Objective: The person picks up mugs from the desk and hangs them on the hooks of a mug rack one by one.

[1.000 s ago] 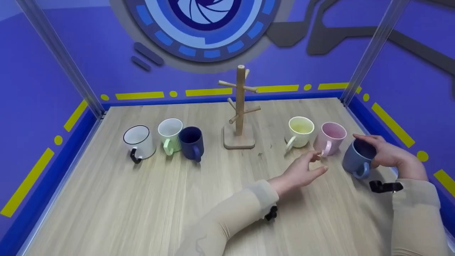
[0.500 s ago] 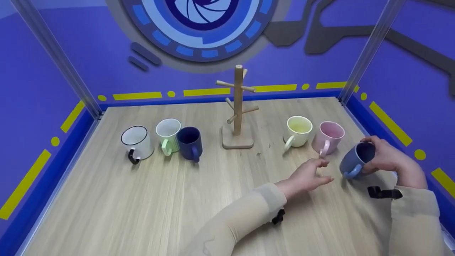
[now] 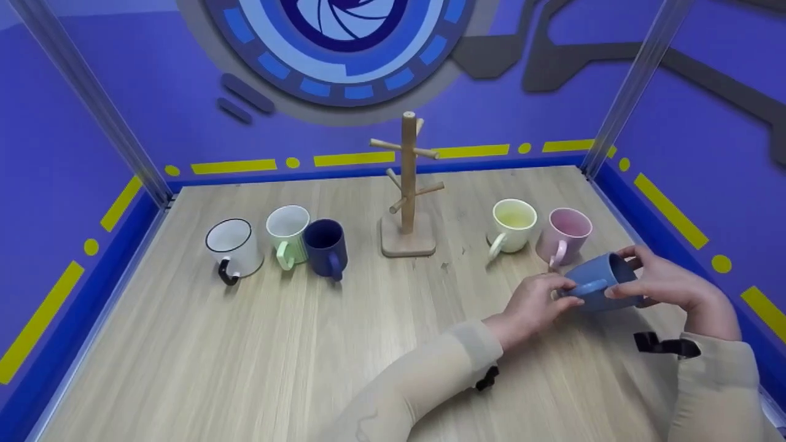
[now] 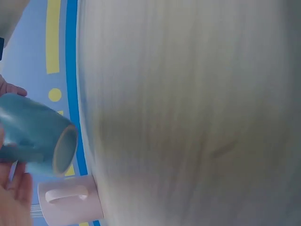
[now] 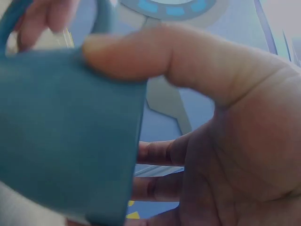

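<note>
Between two hands, one blue mug.

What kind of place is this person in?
Probably a booth staged for practice or demonstrations: blue decorated panels rise along three sides of a wood-grain table, and mugs stand on both sides of a wooden rack.

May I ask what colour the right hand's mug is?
The mug is muted blue, clearest in the head view.

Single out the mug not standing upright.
The grey-blue mug, tilted sideways in the right hand; the white mug, green mug, navy mug, yellow mug and pink mug all stand upright.
</note>
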`<state>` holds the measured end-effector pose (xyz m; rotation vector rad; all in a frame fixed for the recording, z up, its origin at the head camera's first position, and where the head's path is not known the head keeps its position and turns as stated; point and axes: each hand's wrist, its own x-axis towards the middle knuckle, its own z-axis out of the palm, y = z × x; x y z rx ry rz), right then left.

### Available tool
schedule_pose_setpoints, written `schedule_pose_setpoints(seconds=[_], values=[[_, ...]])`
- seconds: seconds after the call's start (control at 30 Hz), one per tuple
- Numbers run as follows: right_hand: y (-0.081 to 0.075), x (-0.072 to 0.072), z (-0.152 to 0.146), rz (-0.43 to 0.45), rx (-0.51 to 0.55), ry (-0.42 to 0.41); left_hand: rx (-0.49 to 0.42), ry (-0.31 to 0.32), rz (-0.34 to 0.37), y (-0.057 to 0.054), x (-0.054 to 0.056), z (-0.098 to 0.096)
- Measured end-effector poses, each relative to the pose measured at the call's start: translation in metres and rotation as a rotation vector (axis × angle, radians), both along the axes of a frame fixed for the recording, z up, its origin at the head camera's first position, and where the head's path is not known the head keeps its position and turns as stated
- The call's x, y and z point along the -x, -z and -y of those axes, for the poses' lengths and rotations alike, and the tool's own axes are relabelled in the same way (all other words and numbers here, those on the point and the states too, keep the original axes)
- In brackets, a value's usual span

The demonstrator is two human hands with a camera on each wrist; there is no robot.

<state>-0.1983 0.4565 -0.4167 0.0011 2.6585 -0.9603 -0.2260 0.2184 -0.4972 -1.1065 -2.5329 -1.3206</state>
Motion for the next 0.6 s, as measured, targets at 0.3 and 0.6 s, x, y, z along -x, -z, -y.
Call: schedule_pose_setpoints(seconds=[0.3,0.6], values=[[0.01,-0.001,-0.001,0.157,0.15,-0.028,-0.174,-0.045,-0.048,-0.013,0.005,0.011],[0.005,0.006,0.019,0.218,0.238,-0.102,-0.144,-0.12,-0.123,-0.034,0.015,0.03]])
